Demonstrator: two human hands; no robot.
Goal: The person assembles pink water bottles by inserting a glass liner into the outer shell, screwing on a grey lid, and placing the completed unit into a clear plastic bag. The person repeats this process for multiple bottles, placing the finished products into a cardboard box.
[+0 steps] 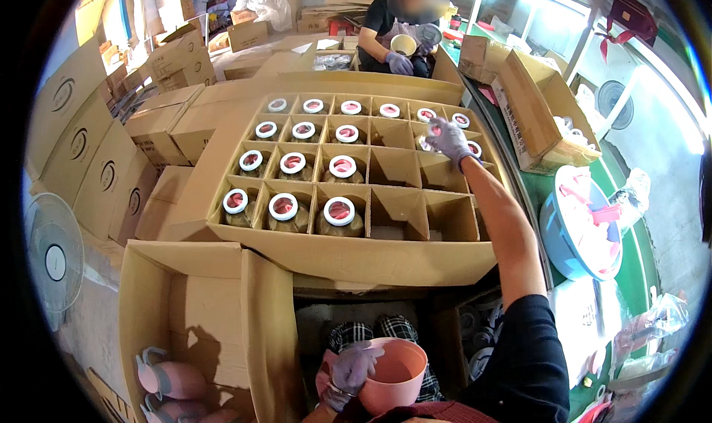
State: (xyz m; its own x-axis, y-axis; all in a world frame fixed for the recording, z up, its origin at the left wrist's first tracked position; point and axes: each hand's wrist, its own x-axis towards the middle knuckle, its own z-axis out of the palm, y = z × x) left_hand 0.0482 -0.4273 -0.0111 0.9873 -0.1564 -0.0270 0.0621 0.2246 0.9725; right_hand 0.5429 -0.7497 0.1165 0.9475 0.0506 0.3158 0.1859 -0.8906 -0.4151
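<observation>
My right arm stretches across the large divided carton (348,252). My gloved right hand (449,140) is over a cell near its far right, fingers curled together around something small, pinkish and whitish, mostly hidden. Rows of rounded jars (283,208) with white rims and pink inside fill the left cells and far row; several middle and right cells hold none. In my lap sits a pink pot (400,371), its mouth up. My gloved left hand (356,367) closes on the pot's left side by the rim.
Pink jugs (170,378) lie in an open carton at lower left. A blue basin (582,223) of pink pieces stands on the green table at right. Stacked cartons (81,141) and a fan (55,260) are left. Opposite, a gloved person holds a pale container (403,45).
</observation>
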